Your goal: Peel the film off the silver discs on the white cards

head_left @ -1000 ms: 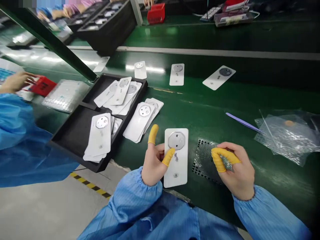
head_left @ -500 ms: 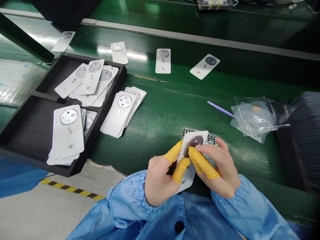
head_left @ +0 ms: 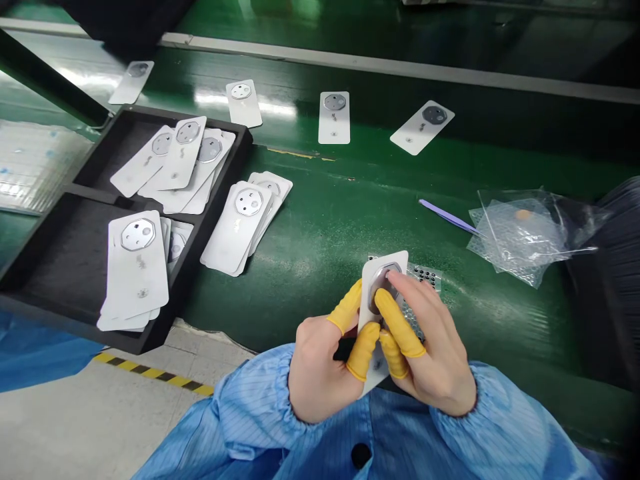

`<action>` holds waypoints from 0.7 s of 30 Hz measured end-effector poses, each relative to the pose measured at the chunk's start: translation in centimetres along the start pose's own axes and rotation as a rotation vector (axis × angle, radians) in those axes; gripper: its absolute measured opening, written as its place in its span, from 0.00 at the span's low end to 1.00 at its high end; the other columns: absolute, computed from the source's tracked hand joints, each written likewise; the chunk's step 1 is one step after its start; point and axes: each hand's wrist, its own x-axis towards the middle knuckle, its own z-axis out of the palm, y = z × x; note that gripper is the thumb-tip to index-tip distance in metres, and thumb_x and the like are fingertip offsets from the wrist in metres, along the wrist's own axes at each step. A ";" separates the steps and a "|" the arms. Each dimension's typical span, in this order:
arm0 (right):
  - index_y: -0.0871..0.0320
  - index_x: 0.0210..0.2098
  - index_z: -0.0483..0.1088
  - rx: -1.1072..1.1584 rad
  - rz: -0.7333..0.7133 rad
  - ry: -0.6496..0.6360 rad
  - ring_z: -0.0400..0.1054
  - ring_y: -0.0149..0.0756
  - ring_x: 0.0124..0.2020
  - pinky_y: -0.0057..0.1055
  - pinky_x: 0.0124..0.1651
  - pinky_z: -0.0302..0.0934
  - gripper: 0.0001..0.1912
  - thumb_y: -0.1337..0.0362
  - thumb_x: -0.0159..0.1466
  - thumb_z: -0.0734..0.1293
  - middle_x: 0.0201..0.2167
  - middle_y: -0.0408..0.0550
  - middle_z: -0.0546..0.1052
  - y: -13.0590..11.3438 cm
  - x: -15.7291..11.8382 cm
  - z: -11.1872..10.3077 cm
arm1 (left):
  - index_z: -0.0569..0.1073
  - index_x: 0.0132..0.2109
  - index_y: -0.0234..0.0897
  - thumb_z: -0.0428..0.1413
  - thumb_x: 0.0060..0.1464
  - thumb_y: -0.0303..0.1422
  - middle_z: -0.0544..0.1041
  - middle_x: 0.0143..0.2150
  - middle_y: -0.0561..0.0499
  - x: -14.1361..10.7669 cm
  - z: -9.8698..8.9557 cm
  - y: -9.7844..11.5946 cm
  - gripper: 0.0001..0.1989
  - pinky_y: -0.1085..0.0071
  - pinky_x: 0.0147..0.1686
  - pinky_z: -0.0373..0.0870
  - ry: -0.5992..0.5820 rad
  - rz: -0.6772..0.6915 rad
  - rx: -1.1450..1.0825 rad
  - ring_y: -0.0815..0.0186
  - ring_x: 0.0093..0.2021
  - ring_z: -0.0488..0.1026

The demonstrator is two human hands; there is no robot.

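A white phone back cover (head_left: pixel 369 273) with a grey eight-sided camera ring (head_left: pixel 376 283) is held tilted in front of my body. My left hand (head_left: pixel 320 370) grips its left edge, thumb on the face, with yellow finger cots on thumb and finger. My right hand (head_left: pixel 440 360) is closed over the face, its fingertips on the camera ring and its thumb beside the left thumb. Two of its digits wear yellow cots; another bare fingertip touches the ring's top. A clear sheet with rows of black dots (head_left: pixel 429 277) lies behind the cover, partly hidden.
At left a black divided tray (head_left: pixel 55 247) carries stacked covers (head_left: pixel 137 273). Another stack (head_left: pixel 233 230) lies beside it. Single covers (head_left: pixel 334 127) lie along the back of the green surface. Purple tweezers (head_left: pixel 445 215) and clear plastic film (head_left: pixel 525 233) are at right.
My right fingers have shifted over the camera ring; the bare fingertip now reaches its upper part and the right thumb shows lower down. The cover stands slightly more upright. The view has turned slightly.
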 end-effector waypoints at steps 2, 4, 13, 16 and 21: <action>0.74 0.63 0.53 -0.024 0.006 -0.020 0.54 0.61 0.62 0.58 0.55 0.62 0.32 0.73 0.61 0.61 0.66 0.68 0.52 -0.5 0.0 0.0 | 0.74 0.42 0.34 0.57 0.48 0.21 0.82 0.35 0.49 0.0 0.1 0.2 0.12 0.78 0.28 0.76 0.018 0.011 0.056 0.69 0.27 0.78; 0.77 0.63 0.52 -0.037 -0.008 -0.048 0.53 0.62 0.63 0.57 0.55 0.63 0.33 0.75 0.59 0.61 0.66 0.69 0.51 -0.8 -0.1 0.0 | 0.75 0.39 0.34 0.57 0.47 0.21 0.81 0.30 0.50 -0.1 0.2 0.3 0.11 0.76 0.23 0.73 0.016 0.003 0.124 0.69 0.23 0.76; 0.61 0.61 0.60 0.375 0.191 0.119 0.60 0.48 0.60 0.49 0.59 0.62 0.29 0.74 0.60 0.62 0.60 0.58 0.63 1.1 0.5 -0.4 | 0.70 0.53 0.38 0.55 0.55 0.23 0.82 0.42 0.47 0.5 0.6 -0.2 0.18 0.73 0.33 0.79 -0.080 -0.392 -0.521 0.63 0.36 0.80; 0.52 0.59 0.63 0.514 0.492 0.374 0.65 0.44 0.57 0.45 0.56 0.66 0.28 0.73 0.60 0.65 0.58 0.51 0.66 0.9 0.7 -0.3 | 0.69 0.53 0.40 0.56 0.56 0.24 0.82 0.40 0.48 0.9 0.7 0.1 0.18 0.74 0.33 0.79 -0.037 -0.442 -0.732 0.64 0.35 0.81; 0.48 0.51 0.69 0.764 0.731 0.361 0.74 0.33 0.32 0.31 0.32 0.74 0.20 0.70 0.61 0.67 0.33 0.43 0.79 0.0 0.5 0.6 | 0.75 0.46 0.34 0.59 0.53 0.30 0.81 0.34 0.46 0.9 0.4 0.0 0.12 0.74 0.28 0.78 -0.045 -0.386 -0.618 0.64 0.30 0.79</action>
